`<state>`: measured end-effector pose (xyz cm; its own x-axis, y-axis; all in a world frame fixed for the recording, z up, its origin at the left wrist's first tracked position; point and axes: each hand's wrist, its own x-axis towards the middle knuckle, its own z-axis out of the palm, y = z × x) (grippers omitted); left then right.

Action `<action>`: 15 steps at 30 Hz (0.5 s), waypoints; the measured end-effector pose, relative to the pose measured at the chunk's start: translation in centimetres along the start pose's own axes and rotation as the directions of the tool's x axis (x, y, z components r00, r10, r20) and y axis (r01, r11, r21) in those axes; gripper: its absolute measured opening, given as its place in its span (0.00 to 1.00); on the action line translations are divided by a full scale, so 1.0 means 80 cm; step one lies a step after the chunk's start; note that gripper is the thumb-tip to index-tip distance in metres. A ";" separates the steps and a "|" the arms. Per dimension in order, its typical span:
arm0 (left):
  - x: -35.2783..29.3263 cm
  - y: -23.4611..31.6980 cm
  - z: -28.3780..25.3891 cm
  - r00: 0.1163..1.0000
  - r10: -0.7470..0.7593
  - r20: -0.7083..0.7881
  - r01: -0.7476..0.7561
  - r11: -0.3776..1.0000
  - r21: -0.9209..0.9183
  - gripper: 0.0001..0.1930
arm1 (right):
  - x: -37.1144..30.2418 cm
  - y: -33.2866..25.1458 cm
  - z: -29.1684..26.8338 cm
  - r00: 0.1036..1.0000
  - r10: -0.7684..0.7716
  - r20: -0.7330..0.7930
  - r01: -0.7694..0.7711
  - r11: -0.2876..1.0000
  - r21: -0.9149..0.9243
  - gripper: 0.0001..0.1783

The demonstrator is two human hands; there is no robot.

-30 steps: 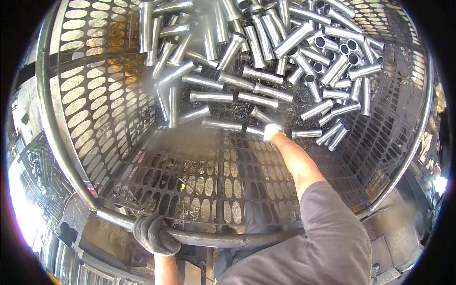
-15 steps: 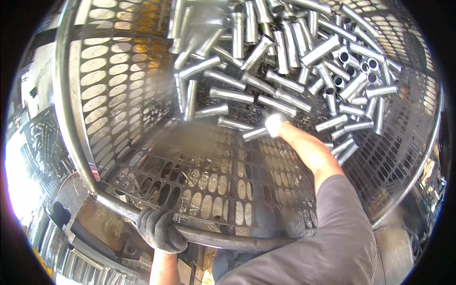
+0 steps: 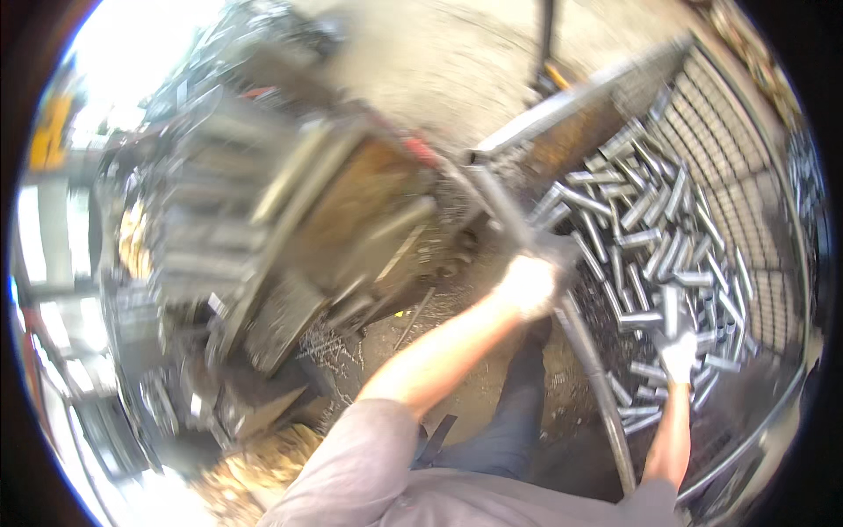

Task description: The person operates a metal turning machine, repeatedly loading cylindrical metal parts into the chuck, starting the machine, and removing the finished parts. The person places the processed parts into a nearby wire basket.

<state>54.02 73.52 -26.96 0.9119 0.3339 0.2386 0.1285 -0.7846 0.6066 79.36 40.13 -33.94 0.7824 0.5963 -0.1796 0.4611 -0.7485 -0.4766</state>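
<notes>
My left hand, in a dark glove and blurred, is closed around the top rail of a metal mesh cage. Inside that cage my right hand, in a white glove, grips a short metal tube that points away from me. Many similar shiny tubes lie heaped at mixed angles around and beyond this hand. The fingers of the right hand are partly blurred.
The cage's mesh wall rises on the right. To the left stands a blurred rack or bench with long metal pieces. Concrete floor shows at the far side, and my leg is beside the cage.
My view has swung left, so the cage now sits at the right. The left hand still grips the rail; the right hand stays among the tubes, now with one standing out from its fingers.
</notes>
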 end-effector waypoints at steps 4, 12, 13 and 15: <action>-0.145 0.133 -0.089 0.992 -0.002 -0.126 -0.028 0.972 -0.235 0.23 | -0.109 -0.182 -0.136 0.898 -0.302 -0.319 0.326 0.945 0.022 0.35; -0.567 0.213 -0.295 0.770 -0.634 0.076 0.309 0.266 -0.913 0.37 | -0.507 -0.595 -0.043 0.783 -0.621 -0.023 0.387 0.458 0.800 0.24; -0.609 0.237 -0.365 0.731 -0.682 -0.034 0.133 0.191 -0.973 0.33 | -0.560 -0.647 -0.022 0.701 -0.673 0.238 0.140 0.457 0.878 0.25; -0.722 0.283 -0.443 0.514 -0.842 -0.164 -0.298 0.004 -0.955 0.27 | -0.641 -0.724 0.039 0.553 -0.718 0.423 0.013 0.515 0.857 0.26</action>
<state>-9.56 54.97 -0.12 0.2964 0.9179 -0.2638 -0.6431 0.3960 0.6554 11.19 53.81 0.23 -0.0756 0.9897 -0.1212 -0.1106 -0.1292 -0.9854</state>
